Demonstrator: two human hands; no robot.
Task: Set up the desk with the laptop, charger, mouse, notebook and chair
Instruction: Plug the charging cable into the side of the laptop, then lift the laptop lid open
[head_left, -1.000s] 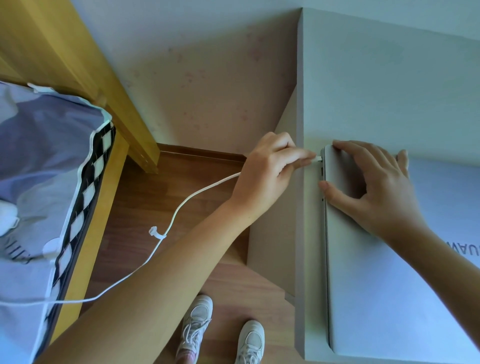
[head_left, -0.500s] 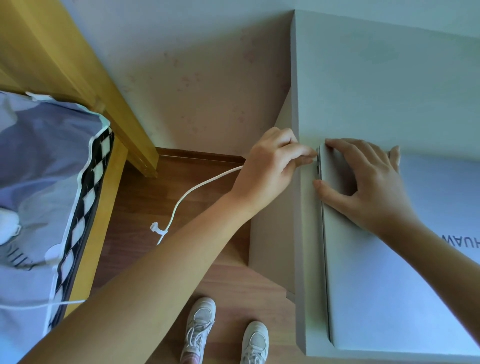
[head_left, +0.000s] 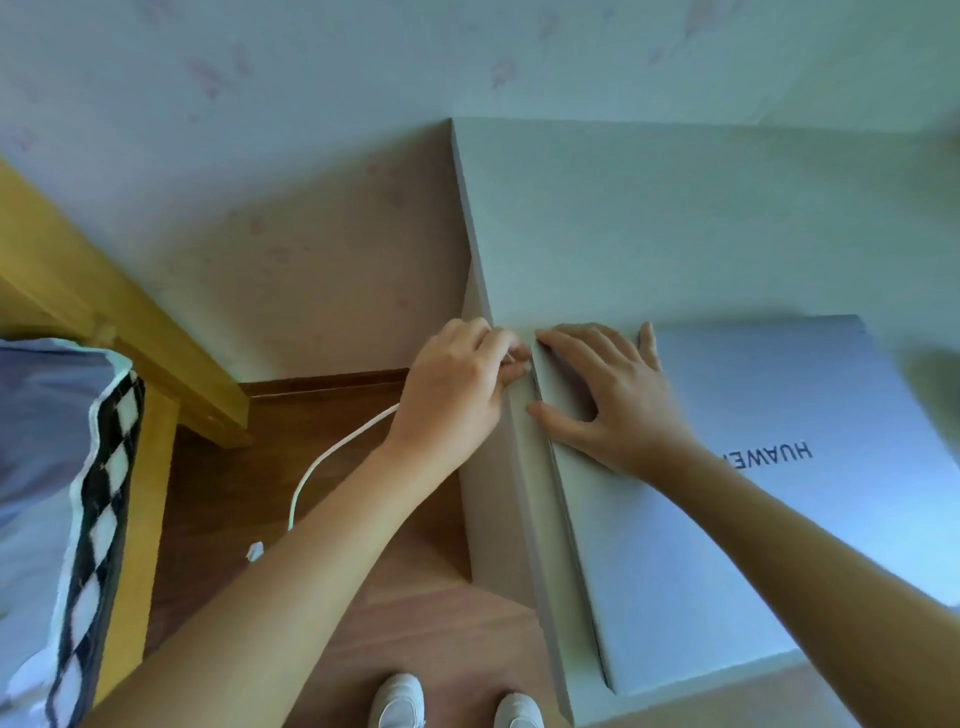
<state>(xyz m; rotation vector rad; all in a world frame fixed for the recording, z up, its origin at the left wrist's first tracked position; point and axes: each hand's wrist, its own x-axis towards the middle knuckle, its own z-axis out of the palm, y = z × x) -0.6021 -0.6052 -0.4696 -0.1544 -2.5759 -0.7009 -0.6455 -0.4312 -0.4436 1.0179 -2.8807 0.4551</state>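
Laptop (head_left: 753, 499): closed, silver, flat on the pale grey desk (head_left: 649, 218), near the desk's left edge — logo on the lid reads upside down from this view.
Right hand (head_left: 608, 395): palm down on the laptop's far left corner, fingers spread wide, thumb along the left edge.
Left hand (head_left: 457, 389): at the same corner, fingertips pinched together on the end of the white charger cable (head_left: 332, 457), pressed against the laptop's side; the plug itself is hidden.
Cable: runs from the left hand down over the wooden floor (head_left: 249, 467).
Left side: yellow wooden bed frame (head_left: 130, 332) with checkered-trim bedding (head_left: 47, 441).
Bottom edge: white shoes (head_left: 397, 701).
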